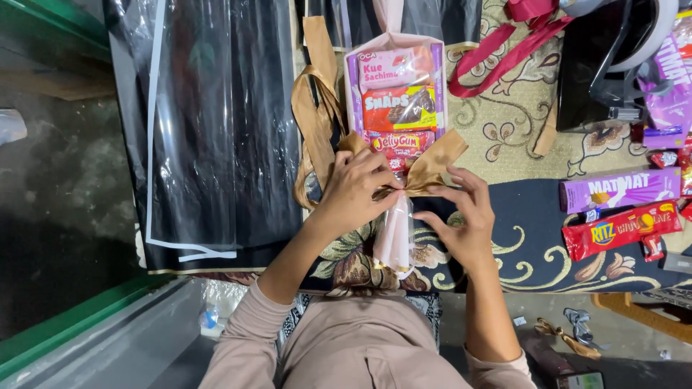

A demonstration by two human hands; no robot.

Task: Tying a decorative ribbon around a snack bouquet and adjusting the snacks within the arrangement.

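A snack bouquet [398,94] lies on the patterned rug, with pink, red and purple snack packets wrapped in clear and pink plastic. Its pink plastic stem [394,241] points toward me. A gold ribbon [317,119] is tied at the neck, with a bow loop [436,162] on the right. My left hand [353,189] pinches the ribbon knot at the neck. My right hand [465,216] holds the right bow loop by its fingertips, beside the stem.
Black and clear plastic wrapping sheets [209,122] lie spread on the left. A red ribbon [504,54] lies at the top. Purple [620,189] and red [620,229] snack boxes sit on the right. Foil scraps [577,328] lie on the floor.
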